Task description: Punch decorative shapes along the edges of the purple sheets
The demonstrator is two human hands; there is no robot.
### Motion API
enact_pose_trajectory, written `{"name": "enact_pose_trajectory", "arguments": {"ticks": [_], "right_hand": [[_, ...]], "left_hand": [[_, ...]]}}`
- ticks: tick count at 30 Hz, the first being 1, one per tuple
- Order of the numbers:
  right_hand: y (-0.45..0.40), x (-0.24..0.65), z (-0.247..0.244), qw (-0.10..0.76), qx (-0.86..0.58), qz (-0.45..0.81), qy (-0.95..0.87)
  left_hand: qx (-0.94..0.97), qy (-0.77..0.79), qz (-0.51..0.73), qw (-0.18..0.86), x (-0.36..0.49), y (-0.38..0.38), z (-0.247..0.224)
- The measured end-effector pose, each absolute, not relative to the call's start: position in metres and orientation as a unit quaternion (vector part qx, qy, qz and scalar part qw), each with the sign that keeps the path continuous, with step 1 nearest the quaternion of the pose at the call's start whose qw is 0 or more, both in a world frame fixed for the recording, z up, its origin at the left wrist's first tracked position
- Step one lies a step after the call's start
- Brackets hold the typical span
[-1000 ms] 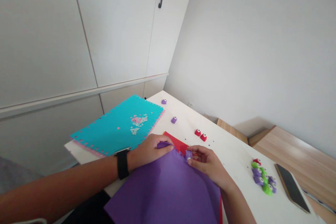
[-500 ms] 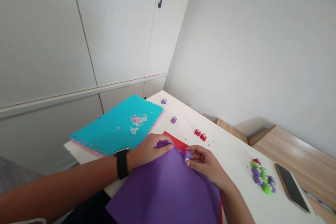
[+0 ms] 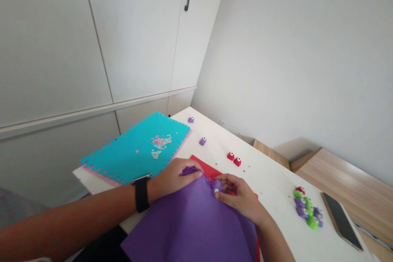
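Observation:
A large purple paper sheet [image 3: 196, 221] is lifted and bent toward me. My left hand [image 3: 178, 176] pinches its far edge, which curls over between thumb and fingers. In my right hand [image 3: 235, 192] is a small purple craft punch [image 3: 217, 186] with a white button, gripped between thumb and fingers at the sheet's edge. How far the paper sits in the punch's slot is hidden. Beneath the purple sheet lies red paper [image 3: 208, 167] on the white table [image 3: 273, 196]. A black watch band is round my left wrist.
Turquoise paper [image 3: 123, 155] with punched edges lies over pink paper, bearing pink and pale confetti [image 3: 160, 142]. Two purple punches [image 3: 203, 141] and two red punches [image 3: 234, 158] stand beyond my hands. A punch cluster [image 3: 308, 208] and a phone [image 3: 342, 220] are at right.
My right hand and the purple punch have shifted slightly left along the sheet's edge. My left hand still pinches the paper. The view has tilted a little.

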State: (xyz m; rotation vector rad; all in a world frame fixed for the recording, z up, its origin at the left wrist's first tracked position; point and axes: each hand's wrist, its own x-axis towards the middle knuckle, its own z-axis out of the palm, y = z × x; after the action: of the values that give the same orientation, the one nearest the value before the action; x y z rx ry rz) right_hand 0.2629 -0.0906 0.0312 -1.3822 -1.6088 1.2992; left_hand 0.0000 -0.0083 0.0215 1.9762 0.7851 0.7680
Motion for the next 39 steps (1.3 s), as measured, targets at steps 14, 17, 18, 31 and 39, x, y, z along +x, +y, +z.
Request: {"name": "enact_pose_trajectory", "arguments": {"ticks": [14, 17, 18, 31, 39], "right_hand": [[-0.093, 0.251, 0.028, 0.341, -0.507, 0.487, -0.624], [-0.095, 0.248, 0.026, 0.344, -0.512, 0.463, -0.636], [-0.096, 0.247, 0.025, 0.342, -0.517, 0.452, -0.642], [-0.108, 0.227, 0.023, 0.33, -0.579, 0.331, -0.668], [-0.109, 0.222, 0.025, 0.332, -0.584, 0.327, -0.665]], "left_hand": [[0.789, 0.315, 0.305, 0.43, 0.0, -0.007, 0.02], [0.789, 0.315, 0.305, 0.43, 0.0, -0.007, 0.019], [0.79, 0.315, 0.304, 0.43, 0.0, -0.007, 0.019], [0.787, 0.321, 0.304, 0.43, -0.001, -0.007, 0.018], [0.787, 0.334, 0.292, 0.429, -0.001, -0.008, 0.019]]}}
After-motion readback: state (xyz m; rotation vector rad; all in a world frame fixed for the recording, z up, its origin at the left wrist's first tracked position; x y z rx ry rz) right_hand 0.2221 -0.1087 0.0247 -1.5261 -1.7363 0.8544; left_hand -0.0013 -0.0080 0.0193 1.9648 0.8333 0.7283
